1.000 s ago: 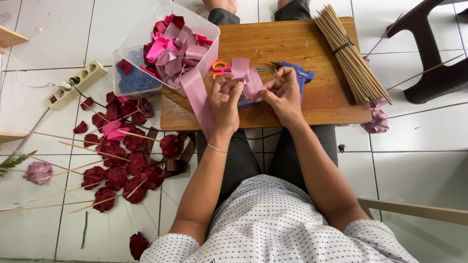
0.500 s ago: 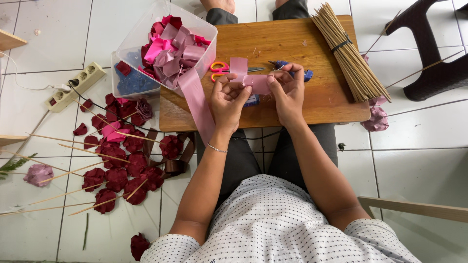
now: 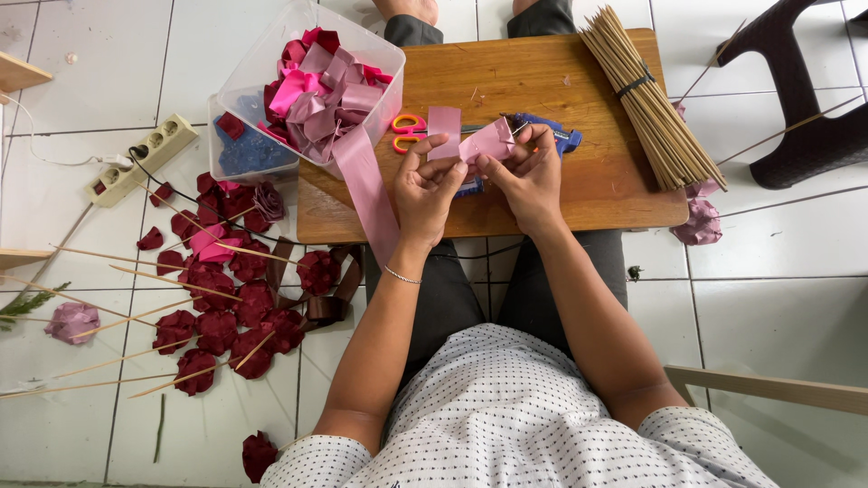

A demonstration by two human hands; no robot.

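Observation:
Both my hands hold a strip of dusty pink ribbon (image 3: 461,136) over a low wooden table (image 3: 579,194). My left hand (image 3: 427,185) pinches its left part, where a short end stands up. My right hand (image 3: 529,176) grips the folded right part. A long tail of the same ribbon (image 3: 366,190) runs from a clear plastic tub (image 3: 262,90) down over the table's front edge. Orange-handled scissors (image 3: 407,131) lie just beyond my left hand. A blue-handled tool (image 3: 542,126) lies behind my right hand, partly hidden.
The tub holds several pink and maroon ribbon pieces. A banded bundle of bamboo sticks (image 3: 646,99) lies at the table's right. Dark red ribbon roses on sticks (image 3: 217,307) cover the floor at left, near a power strip (image 3: 145,158). A dark chair (image 3: 800,99) stands at right.
My hands have drawn the ribbon closer to me and folded its right part over. The blue-handled tool, earlier by my right hand, now lies on the table behind it.

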